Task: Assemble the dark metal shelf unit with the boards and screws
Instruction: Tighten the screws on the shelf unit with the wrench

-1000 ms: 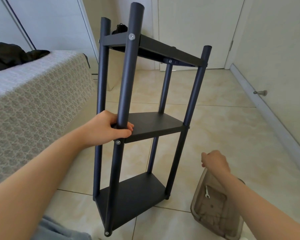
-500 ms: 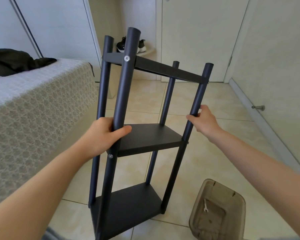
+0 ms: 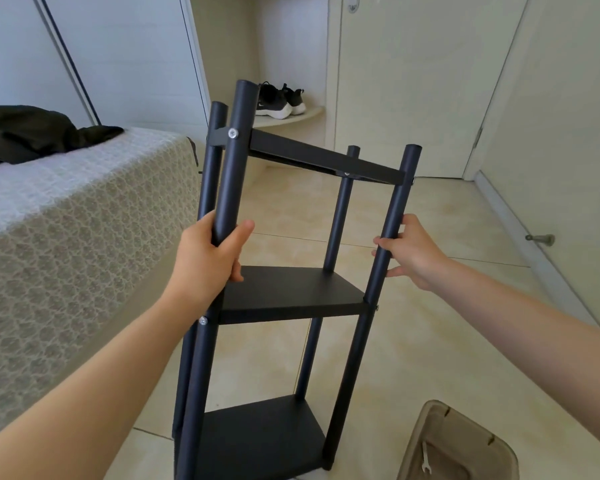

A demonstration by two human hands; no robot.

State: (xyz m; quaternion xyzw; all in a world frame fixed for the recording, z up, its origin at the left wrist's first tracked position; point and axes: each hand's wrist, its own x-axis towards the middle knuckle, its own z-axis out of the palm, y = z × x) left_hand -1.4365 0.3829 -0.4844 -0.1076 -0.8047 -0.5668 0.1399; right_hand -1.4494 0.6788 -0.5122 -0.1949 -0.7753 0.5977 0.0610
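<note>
The dark metal shelf unit stands upright on the tiled floor in front of me, with three black boards fixed between four round posts. Silver screw heads show on the near left post at the top and middle boards. My left hand grips the near left post just above the middle board. My right hand holds the near right post at about the same height, fingers wrapped round it. The base of the unit is cut off by the frame's lower edge.
A bed with a lace cover stands close on the left, a dark garment on it. A brown plastic bin holding a small wrench sits at lower right. Walls, doors and a doorstop lie to the right; shoes rest behind.
My right hand rose from the bin and took hold of the near right post. The unit was brought more upright, and my left hand kept its grip on the left post.
</note>
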